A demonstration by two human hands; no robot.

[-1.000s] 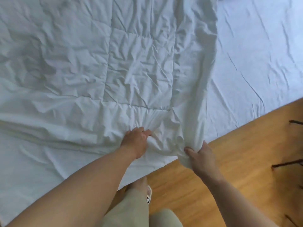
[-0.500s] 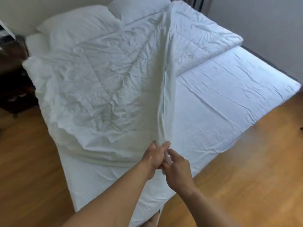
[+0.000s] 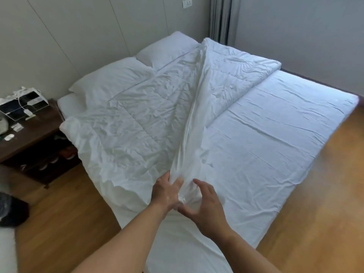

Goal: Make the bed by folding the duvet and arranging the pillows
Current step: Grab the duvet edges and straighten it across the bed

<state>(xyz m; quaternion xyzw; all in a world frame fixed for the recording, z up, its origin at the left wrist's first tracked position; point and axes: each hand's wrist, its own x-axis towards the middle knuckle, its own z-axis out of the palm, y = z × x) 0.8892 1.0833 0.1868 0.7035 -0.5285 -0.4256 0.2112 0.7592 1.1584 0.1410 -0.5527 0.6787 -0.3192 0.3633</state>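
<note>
Since half a second back, your right hand (image 3: 206, 207) has let go: fingers spread wide, curved beside the bunched corner, slightly blurred. Your left hand (image 3: 167, 194) grips that corner of the white quilted duvet (image 3: 137, 125). It lies over the head half of the white-sheeted bed (image 3: 275, 138), a raised ridge running from your hands towards two white pillows (image 3: 110, 81). Small items (image 3: 21, 107) on dark wooden nightstand (image 3: 35, 133): print too small to read. Nightstand cut off at left. Duvet hides the pillows' near edges.
</note>
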